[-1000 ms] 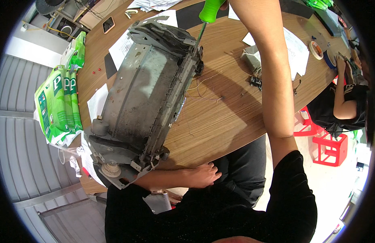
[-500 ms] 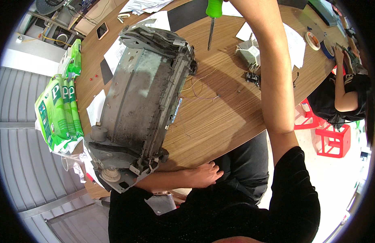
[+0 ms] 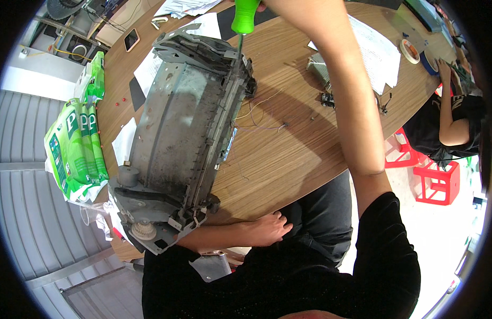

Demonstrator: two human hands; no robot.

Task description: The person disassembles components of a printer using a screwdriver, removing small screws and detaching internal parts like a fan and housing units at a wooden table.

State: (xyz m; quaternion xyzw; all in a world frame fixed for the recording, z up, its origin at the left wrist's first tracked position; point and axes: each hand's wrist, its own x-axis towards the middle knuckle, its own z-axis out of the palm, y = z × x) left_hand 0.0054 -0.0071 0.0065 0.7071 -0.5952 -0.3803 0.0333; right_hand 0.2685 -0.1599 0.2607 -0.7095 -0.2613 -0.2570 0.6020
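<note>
A screwdriver with a green handle (image 3: 245,16) is held in my right hand (image 3: 262,6), which is mostly cut off by the top edge. Its shaft points down at the far right end of a grey, dusty printer frame (image 3: 171,127); whether the tip touches a screw is hidden. The frame lies lengthwise on the wooden table (image 3: 278,159), with a pale gear (image 3: 144,230) at its near end. My left hand (image 3: 270,228) rests on my lap by the table edge, fingers loosely apart and nothing seen in them; its forearm passes beside the frame's near end.
Thin wires (image 3: 262,125) trail right of the frame. A finned metal block (image 3: 319,69) and a small black part (image 3: 328,100) lie partly behind my right forearm. Left are green packages (image 3: 78,149) and a phone (image 3: 131,40). Another person's arm (image 3: 447,117) and tape rolls (image 3: 410,51) are far right.
My right hand has moved left and brought the screwdriver from above the bare table to the printer frame's far end. My left hand stays put.
</note>
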